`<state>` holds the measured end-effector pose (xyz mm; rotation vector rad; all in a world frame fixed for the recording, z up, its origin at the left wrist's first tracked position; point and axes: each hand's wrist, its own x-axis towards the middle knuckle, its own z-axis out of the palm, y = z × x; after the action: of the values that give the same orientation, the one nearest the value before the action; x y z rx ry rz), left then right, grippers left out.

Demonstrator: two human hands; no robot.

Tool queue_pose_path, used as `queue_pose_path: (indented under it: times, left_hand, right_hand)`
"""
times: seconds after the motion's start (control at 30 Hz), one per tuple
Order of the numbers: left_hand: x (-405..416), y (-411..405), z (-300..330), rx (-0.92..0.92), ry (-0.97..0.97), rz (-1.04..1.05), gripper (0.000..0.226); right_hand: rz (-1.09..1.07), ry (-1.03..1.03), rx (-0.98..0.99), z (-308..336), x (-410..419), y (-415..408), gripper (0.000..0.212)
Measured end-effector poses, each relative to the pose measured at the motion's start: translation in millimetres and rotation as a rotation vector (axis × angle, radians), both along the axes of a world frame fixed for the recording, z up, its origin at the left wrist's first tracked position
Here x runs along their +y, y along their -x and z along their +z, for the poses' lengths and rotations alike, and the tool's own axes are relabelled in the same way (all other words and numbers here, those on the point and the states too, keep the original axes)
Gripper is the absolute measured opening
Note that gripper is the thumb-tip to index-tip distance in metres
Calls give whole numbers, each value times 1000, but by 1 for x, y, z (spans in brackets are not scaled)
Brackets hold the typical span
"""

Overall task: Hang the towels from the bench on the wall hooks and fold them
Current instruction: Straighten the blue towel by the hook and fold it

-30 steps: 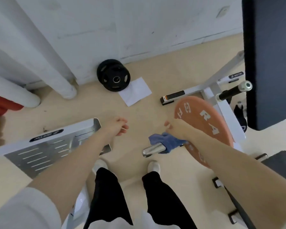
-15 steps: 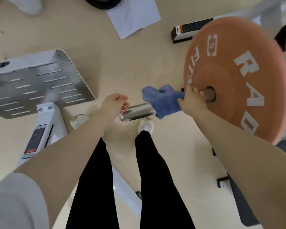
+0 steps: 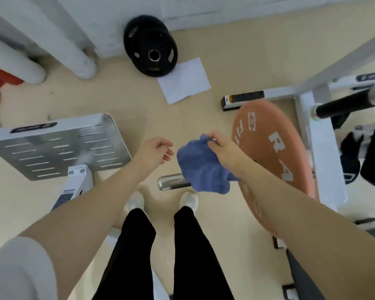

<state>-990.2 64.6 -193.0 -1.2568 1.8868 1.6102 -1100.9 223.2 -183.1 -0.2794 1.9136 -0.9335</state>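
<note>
Beige gym floor [image 3: 108,98] lies under me, with a black weight plate [image 3: 150,46] leaning at the foot of the white wall [image 3: 108,20] and a sheet of white paper [image 3: 184,80] just beside it. To my left is a perforated metal footplate [image 3: 59,148]; to my right an orange bumper plate [image 3: 273,156] sits on a barbell whose chrome sleeve end [image 3: 172,182] points toward my shoes.

My right hand [image 3: 222,146] pinches the blue towel [image 3: 201,167] by its upper edge, fingers curled round a bunch of cloth, and the rest hangs crumpled below, draping in front of the sleeve end. Whether the lower folds touch the chrome I cannot tell. My left hand [image 3: 155,151] is near the towel but apart from it, fingers loosely curled, holding nothing.

I judge this to be the pick-up step: one towel is in my grip, not yet hung or folded. No wall hooks show in this view, so the next move calls for lifting the cloth clear of the barbell and turning to find them. Bringing my left hand in to catch a second corner would spread the towel flat, which should make both the hanging and the fold easier. The cloth is limp and will sag wherever it is unsupported.
</note>
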Motion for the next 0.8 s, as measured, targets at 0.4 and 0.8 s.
queue_pose_path:
  times: [0.4, 0.8]
  left_hand:
    - [-87, 0, 231, 546, 476, -377, 47]
    - [-248, -72, 266, 313, 779, -202, 37]
  right_hand:
    - [624, 143, 401, 268, -142, 13, 13]
    - [395, 327, 704, 307, -272, -32, 16]
